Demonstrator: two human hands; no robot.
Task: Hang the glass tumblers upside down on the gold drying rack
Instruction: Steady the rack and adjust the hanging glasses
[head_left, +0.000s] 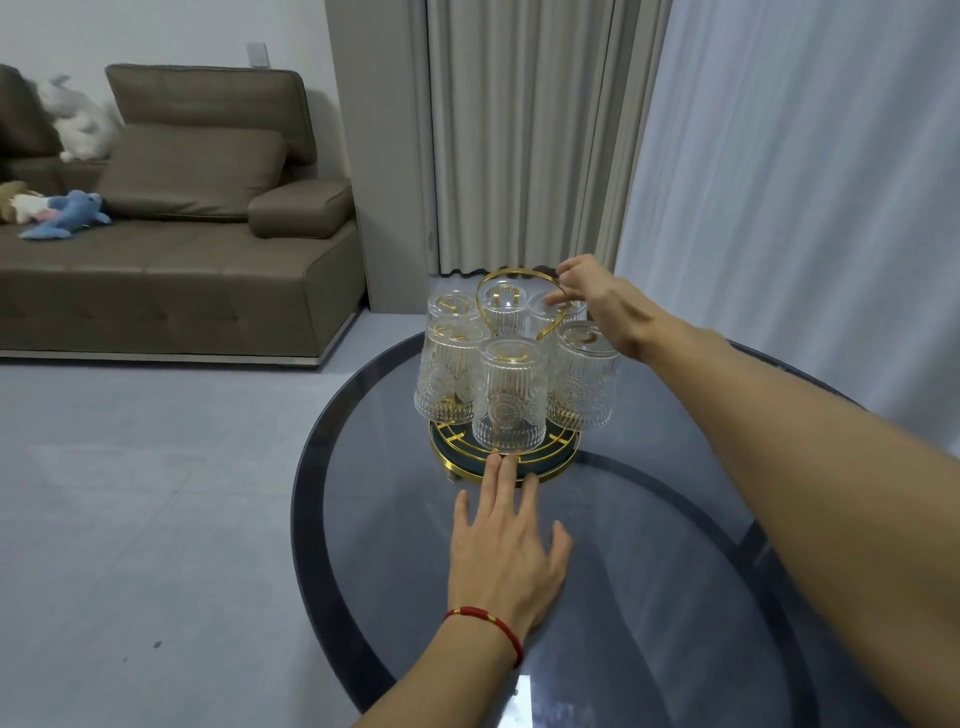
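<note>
L hand (506, 540): flat on round dark glass bench (675, 597), fingers straight and spread, middle fingertips touching rim of round gold wire drying rack (558, 460). Six clear ribbed glass tumblers (510, 395) hang upside down on rack, just beyond L fingertips. R hand (589, 296): fingers curled at rack's gold loop handle (506, 275), looks pinched on it; contact partly hidden.

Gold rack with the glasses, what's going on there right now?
Six glass tumblers hang upside down on the gold drying rack, which stands on a round dark glass table. The person's right hand reaches to the rack's gold loop handle beside a rear tumbler. The left hand lies flat on the table, fingertips touching the rack's base.
</note>
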